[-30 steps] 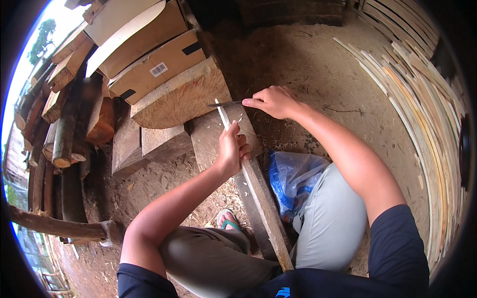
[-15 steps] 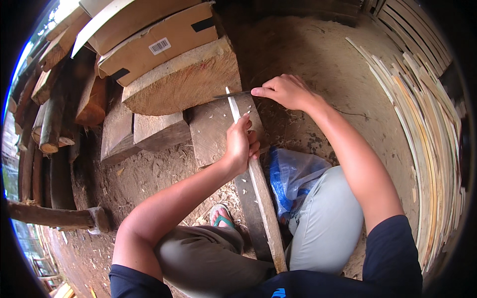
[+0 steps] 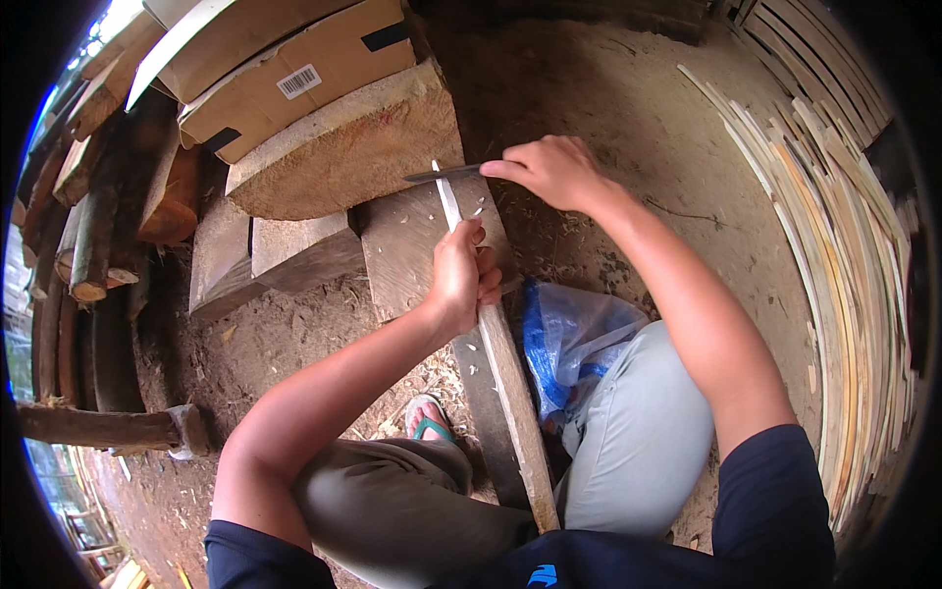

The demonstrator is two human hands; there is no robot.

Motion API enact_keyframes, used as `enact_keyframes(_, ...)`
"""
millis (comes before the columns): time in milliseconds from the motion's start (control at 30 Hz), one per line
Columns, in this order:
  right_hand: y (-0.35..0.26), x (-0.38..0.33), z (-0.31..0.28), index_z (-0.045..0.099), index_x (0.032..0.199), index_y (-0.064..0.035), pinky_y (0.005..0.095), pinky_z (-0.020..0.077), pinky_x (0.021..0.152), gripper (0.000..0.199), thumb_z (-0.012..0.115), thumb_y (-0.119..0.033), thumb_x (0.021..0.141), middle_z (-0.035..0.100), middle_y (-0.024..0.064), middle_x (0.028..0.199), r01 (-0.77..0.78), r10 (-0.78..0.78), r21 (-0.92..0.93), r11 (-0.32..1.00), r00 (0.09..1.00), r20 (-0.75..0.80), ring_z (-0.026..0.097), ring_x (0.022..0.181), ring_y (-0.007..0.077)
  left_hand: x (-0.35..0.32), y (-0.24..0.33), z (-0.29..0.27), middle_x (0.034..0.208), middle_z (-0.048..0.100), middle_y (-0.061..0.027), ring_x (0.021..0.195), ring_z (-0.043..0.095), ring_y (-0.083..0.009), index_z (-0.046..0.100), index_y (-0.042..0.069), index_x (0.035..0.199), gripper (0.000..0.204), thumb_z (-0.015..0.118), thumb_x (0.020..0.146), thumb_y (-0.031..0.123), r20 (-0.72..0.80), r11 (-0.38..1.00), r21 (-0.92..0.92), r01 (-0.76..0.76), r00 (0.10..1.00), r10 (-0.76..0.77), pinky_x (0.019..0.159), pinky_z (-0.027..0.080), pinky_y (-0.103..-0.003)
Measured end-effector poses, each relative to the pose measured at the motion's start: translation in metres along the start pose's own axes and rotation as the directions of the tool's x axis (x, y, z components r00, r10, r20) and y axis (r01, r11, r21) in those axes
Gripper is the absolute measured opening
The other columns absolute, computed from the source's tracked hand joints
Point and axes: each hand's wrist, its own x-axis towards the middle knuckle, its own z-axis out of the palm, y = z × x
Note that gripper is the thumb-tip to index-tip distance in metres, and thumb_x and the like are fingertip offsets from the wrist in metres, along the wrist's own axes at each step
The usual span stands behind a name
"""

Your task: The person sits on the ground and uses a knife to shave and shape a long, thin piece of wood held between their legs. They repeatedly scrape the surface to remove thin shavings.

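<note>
On the bare dirt ground [image 3: 628, 88] of a work yard, the biggest things are the stack of split bamboo strips [image 3: 844, 255] curving along the right edge and the heap of logs [image 3: 98, 226] on the left. Toward the top sit flattened cardboard boxes [image 3: 294, 69] lying on a thick round slab of wood [image 3: 343, 147], with squared timber blocks [image 3: 275, 255] just beside and below it. A flat chopping block [image 3: 412, 255] lies in the middle, its far end against the round slab. Across this block, running back toward the person's lap, rests a long wooden slat [image 3: 510, 393], its thin pale tip pointing up toward the slab. The left hand [image 3: 461, 275] is closed around the slat partway along, fingers wrapped over it, pressing it to the block. The right hand [image 3: 554, 169] is curled shut on the handle of a knife [image 3: 446, 175], whose dark blade lies crosswise at the slat's tip, touching it. Beside the right knee lies a crumpled blue plastic bag [image 3: 569, 344]. Near the left thigh a sandalled foot [image 3: 427, 417] shows. Pale wood chips [image 3: 471, 208] dot the block.
</note>
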Motion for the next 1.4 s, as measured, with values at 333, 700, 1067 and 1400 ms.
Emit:
enact_keyframes(333,-0.011,0.007,0.014,0.076,0.087,-0.0091,0.05,0.052,0.086,0.071,0.043,-0.071,0.094,0.072,0.0183,0.085,-0.031,0.031,0.016,0.999,1.0,0.001,0.069,0.088,0.04,0.001,-0.004,0.005,0.057,0.025,0.0044,0.044,0.023,-0.0107,0.041,0.02,0.092,0.023,0.047,0.098,0.041,-0.055,1.0,0.008,-0.03,0.998,0.03,0.042,0.017,-0.03)
enact_keyframes(700,0.015,0.0,0.006,0.072,0.08,-0.009,0.0484,0.0506,0.074,0.07,0.044,-0.071,0.094,0.068,0.0169,0.071,0.009,-0.009,-0.002,1.0,0.999,-0.039,0.067,0.075,0.0382,-0.002,-0.002,0.001,0.056,0.025,0.0048,0.044,0.022,-0.0106,0.041,0.02,0.093,0.022,0.048,0.098,0.04,-0.025,1.0,0.008,-0.026,0.999,0.026,0.042,0.017,-0.029)
enact_keyframes(1067,0.011,0.017,0.012,0.077,0.095,-0.0149,0.0483,0.0515,0.09,0.067,0.043,-0.073,0.092,0.073,0.0161,0.092,-0.002,0.002,0.002,1.0,1.0,-0.015,0.068,0.095,0.0386,-0.003,0.0,-0.003,0.057,0.025,0.0044,0.044,0.022,-0.0103,0.04,0.019,0.094,0.022,0.048,0.099,0.039,0.003,1.0,-0.001,-0.014,1.0,0.014,0.043,0.017,-0.03)
enact_keyframes(1400,0.064,-0.023,-0.003,0.071,0.083,-0.0066,0.0461,0.0494,0.077,0.068,0.047,-0.07,0.094,0.065,0.0169,0.07,-0.113,0.114,0.077,0.991,0.994,0.0,0.065,0.074,0.037,-0.006,-0.002,0.002,0.061,0.027,0.0032,0.046,0.025,-0.0107,0.037,0.019,0.095,0.024,0.046,0.102,0.039,0.002,0.996,0.033,-0.086,0.996,0.086,0.044,0.023,-0.03)
